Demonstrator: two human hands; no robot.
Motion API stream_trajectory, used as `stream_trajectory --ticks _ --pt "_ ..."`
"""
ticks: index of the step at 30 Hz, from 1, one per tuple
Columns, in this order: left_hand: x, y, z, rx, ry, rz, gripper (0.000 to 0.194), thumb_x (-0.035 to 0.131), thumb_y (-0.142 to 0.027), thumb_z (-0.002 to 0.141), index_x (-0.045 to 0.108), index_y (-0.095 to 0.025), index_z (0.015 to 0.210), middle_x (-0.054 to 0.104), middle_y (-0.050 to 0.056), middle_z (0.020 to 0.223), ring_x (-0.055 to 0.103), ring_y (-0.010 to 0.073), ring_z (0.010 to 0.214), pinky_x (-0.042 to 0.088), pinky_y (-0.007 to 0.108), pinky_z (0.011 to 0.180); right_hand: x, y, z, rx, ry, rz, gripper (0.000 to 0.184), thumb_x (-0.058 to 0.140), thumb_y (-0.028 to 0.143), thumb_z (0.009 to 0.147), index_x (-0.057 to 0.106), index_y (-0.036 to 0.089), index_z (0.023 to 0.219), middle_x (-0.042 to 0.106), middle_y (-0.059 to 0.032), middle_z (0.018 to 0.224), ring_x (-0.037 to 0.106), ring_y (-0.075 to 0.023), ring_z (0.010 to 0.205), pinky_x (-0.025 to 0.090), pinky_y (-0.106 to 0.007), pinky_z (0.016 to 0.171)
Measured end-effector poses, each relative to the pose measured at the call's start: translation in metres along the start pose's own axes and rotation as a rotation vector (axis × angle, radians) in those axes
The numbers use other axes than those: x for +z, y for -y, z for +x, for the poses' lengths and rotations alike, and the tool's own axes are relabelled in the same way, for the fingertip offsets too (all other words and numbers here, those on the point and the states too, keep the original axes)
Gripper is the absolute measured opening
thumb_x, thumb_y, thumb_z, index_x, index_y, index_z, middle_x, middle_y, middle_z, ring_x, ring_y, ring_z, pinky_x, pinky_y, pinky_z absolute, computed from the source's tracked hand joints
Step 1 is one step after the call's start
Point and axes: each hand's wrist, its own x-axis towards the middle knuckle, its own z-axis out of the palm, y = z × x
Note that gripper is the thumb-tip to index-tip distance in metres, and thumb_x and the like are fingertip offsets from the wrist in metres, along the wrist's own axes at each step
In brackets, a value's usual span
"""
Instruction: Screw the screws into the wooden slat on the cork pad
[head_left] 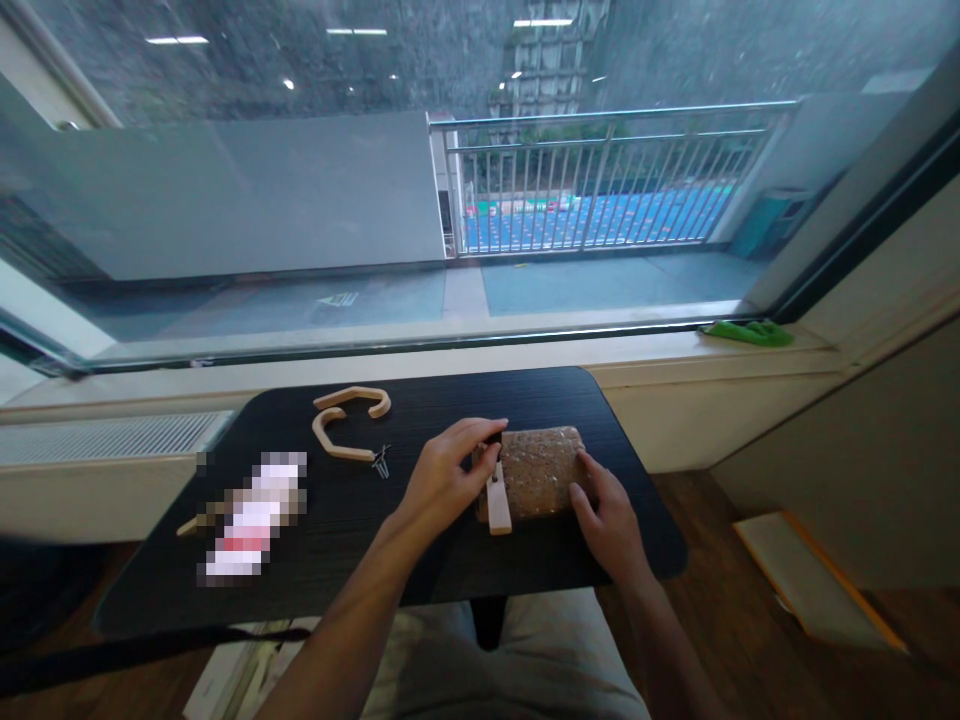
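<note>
A brown block-like package (544, 475), seemingly bubble-wrapped, lies on the black table in front of me. Across its left end sits a short pale wooden strip (499, 505) with a dark hole or fastener near its upper part. My left hand (454, 465) is at the strip's upper end, thumb and fingers closed around something small and dark that I cannot make out. My right hand (607, 515) grips the package's right end, thumb on the near side and fingers at the edge. Two curved wooden hooks (341, 455) and several small screws (382, 461) lie to the left.
The black table (435, 400) stands against the window sill (525, 360). A pixelated white and pink item (255, 520) lies at its left, beside a thin wooden piece (196, 522). A green cloth-like item (750, 332) is on the sill. A radiator (142, 440) stands left.
</note>
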Motion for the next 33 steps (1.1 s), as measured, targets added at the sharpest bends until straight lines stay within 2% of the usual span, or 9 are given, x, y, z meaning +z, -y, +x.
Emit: stream_trajectory --ticks 17,20,25,29,33 --pt "-0.0006 -0.0056 -0.0008 -0.049 0.010 -0.018 0.032 0.054 -0.009 0.087 0.068 -0.020 0.114 0.075 0.006 0.109 0.071 0.0174 0.099 0.057 0.032 0.092 -0.0010 -0.0005 -0.0005 0.015 0.006 0.012 0.049 0.048 0.039 0.090 0.056 0.018 0.134 0.064 -0.0142 0.129 0.058 -0.0299 0.120 0.044 -0.053 0.105" --pt "0.0001 -0.0064 -0.0005 -0.036 0.015 -0.029 0.031 0.057 -0.008 0.087 0.068 -0.020 0.114 0.074 0.006 0.106 0.070 0.0163 0.097 0.057 0.030 0.089 -0.0006 -0.0008 -0.0006 0.018 0.002 0.010 0.050 0.049 0.040 0.090 0.056 0.018 0.134 0.064 -0.0142 0.128 0.058 -0.0301 0.120 0.044 -0.053 0.105" --pt "0.0024 -0.0037 -0.0010 -0.011 -0.033 -0.006 0.026 0.065 -0.017 0.088 0.069 -0.021 0.113 0.069 0.006 0.104 0.067 0.0157 0.094 0.057 0.028 0.083 -0.0006 -0.0005 -0.0006 0.014 0.006 0.009 0.049 0.048 0.041 0.090 0.056 0.018 0.133 0.063 -0.0140 0.130 0.057 -0.0302 0.121 0.043 -0.053 0.106" --pt "0.0021 -0.0031 -0.0004 -0.016 -0.043 0.010 0.024 0.065 -0.017 0.089 0.070 -0.021 0.112 0.068 0.005 0.098 0.067 0.0145 0.088 0.057 0.026 0.078 -0.0010 -0.0002 -0.0004 0.003 0.006 0.007 0.049 0.048 0.040 0.090 0.056 0.018 0.133 0.064 -0.0143 0.129 0.057 -0.0303 0.120 0.043 -0.054 0.106" --pt "0.0005 -0.0041 -0.0002 -0.020 -0.022 0.005 0.025 0.063 -0.017 0.089 0.070 -0.022 0.113 0.070 0.005 0.099 0.068 0.0144 0.088 0.057 0.026 0.079 -0.0014 0.0000 -0.0004 0.009 0.005 0.011 0.049 0.049 0.039 0.090 0.056 0.019 0.134 0.064 -0.0139 0.130 0.057 -0.0300 0.120 0.043 -0.053 0.105"
